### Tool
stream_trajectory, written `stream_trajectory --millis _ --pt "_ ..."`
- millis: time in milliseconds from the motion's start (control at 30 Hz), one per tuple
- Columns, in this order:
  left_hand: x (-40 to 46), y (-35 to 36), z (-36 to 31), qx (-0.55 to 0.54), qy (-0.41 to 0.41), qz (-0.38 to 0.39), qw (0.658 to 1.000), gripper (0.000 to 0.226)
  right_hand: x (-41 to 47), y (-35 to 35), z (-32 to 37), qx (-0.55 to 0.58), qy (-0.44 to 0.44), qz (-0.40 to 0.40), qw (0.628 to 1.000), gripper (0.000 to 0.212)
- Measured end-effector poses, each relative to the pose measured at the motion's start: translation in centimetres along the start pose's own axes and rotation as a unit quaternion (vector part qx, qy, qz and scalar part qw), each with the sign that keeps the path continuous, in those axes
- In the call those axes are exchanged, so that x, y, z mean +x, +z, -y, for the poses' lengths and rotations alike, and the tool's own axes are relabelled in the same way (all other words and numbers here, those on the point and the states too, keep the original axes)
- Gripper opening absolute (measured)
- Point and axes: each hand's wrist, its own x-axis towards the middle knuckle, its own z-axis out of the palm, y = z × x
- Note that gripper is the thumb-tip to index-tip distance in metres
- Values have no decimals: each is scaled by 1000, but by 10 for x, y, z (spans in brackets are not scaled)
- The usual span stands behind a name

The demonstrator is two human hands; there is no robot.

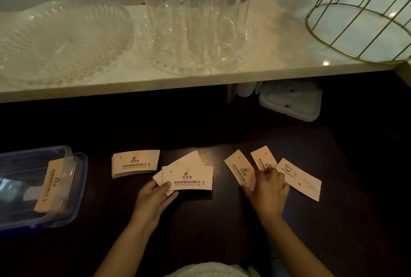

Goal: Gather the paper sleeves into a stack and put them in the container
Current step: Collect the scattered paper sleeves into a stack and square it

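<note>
L hand (155,196) pinched two overlapped sleeves (189,178) w/ thumb on top; R hand (268,190) lay on three fanned sleeves (300,178) — grip unclear. Container (73,190) sat far left.

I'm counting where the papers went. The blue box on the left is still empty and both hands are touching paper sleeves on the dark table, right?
Not quite. In the head view the blue box already holds paper sleeves. The rest is right: the left hand and right hand both touch sleeves on the dark table.
</note>
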Motion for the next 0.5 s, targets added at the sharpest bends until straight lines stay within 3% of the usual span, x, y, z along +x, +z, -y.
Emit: stream_trajectory --millis 100,167,200,267,367,433,500 --pt "-1 2 0 7 6 -4 1000 32 1 -4 2 -12 -7 8 1000 61" --pt "-2 1 -2 13 12 -6 1000 33 1 -8 4 13 -30 20 999 47" --pt "-2 0 -3 18 17 -9 1000 33 1 -11 5 84 -25 26 996 35" --pt "-3 -2 -6 27 26 -16 999 33 6 -26 6 301 26 45 952 19" --pt "-6 1 -7 31 37 -13 999 33 11 -51 7 546 40 106 830 21" --pt "-10 7 -7 31 39 1 999 31 10 -63 11 592 -2 161 790 26" --pt "-14 15 -5 34 44 17 998 29 5 -65 20 565 -25 208 798 25"
